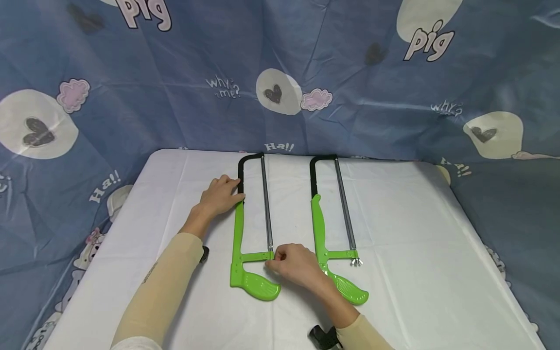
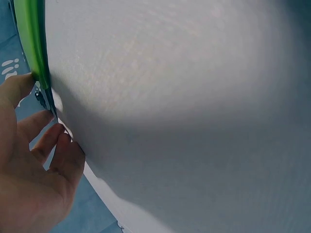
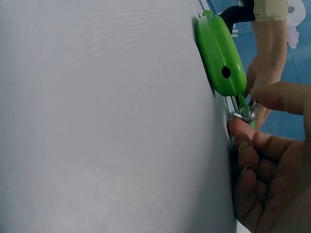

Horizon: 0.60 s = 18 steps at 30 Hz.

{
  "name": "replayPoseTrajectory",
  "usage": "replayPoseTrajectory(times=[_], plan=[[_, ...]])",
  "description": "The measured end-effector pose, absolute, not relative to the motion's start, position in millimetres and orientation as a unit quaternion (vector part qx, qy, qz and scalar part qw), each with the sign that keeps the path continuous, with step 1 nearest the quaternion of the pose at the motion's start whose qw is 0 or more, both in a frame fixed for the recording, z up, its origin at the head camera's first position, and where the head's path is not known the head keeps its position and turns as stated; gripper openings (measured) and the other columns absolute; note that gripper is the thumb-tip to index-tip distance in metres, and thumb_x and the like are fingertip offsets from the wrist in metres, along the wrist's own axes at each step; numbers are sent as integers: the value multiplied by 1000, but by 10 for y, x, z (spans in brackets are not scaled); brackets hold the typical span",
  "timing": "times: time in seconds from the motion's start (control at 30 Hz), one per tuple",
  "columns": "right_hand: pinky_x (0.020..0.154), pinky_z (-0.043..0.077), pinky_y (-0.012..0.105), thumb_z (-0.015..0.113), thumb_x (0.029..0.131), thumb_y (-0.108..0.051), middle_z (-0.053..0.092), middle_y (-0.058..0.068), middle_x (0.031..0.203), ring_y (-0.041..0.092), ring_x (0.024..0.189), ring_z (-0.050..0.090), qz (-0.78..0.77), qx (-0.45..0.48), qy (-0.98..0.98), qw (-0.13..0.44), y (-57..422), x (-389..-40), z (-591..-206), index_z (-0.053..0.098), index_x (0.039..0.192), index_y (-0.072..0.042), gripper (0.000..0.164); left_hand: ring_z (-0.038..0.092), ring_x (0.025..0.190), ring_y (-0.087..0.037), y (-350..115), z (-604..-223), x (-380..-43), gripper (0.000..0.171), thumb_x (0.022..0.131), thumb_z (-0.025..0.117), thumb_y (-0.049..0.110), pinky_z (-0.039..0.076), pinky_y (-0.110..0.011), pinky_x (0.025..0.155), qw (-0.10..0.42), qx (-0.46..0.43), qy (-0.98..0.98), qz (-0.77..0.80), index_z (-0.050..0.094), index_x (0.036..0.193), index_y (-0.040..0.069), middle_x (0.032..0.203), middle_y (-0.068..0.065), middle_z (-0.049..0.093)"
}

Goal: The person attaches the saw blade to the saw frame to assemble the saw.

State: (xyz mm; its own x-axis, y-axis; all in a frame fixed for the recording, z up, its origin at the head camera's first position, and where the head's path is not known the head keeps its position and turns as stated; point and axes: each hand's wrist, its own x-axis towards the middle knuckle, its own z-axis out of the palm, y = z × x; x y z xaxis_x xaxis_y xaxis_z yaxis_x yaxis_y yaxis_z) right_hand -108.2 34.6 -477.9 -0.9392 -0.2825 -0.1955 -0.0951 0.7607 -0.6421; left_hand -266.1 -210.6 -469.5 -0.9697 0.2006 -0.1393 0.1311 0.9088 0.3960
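Observation:
Two hacksaws with green handles and black front frames lie on the white table. At the left hacksaw, my left hand holds the frame near where the black part meets the green. The left wrist view shows its thumb against the green part and its fingertips at the dark bar. My right hand is at the lower end of the same saw's blade. Its thumb and index finger pinch around a silver wing nut, just below the green grip; the fingers hide that nut in the head view.
The right hacksaw lies parallel, with its own wing nut at the blade's lower end; my right hand and wrist overlap its handle. White cloth covers the table. Behind it hangs a blue printed cloth.

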Motion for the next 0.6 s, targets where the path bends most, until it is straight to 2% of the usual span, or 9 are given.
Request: replayPoseTrajectory(times=[0.27, 0.6], plan=[[52, 35, 25, 66, 85, -39, 56, -13, 60, 8, 55, 47, -360, -113, 912, 159, 409, -1095, -4767, 63, 67, -23, 24, 41, 128, -35, -2101, -4704, -2677, 65, 99, 52, 45, 44, -60, 98, 88, 87, 973, 193, 37, 154, 14, 144, -13, 42], [55, 35, 23, 60, 87, -25, 53, -11, 61, 7, 57, 45, -355, -127, 912, 161, 442, -1105, -4768, 64, 69, -20, 19, 40, 129, -36, -2092, -4694, -2654, 65, 99, 52, 44, 43, -62, 99, 89, 83, 974, 192, 37, 154, 13, 143, -14, 43]])
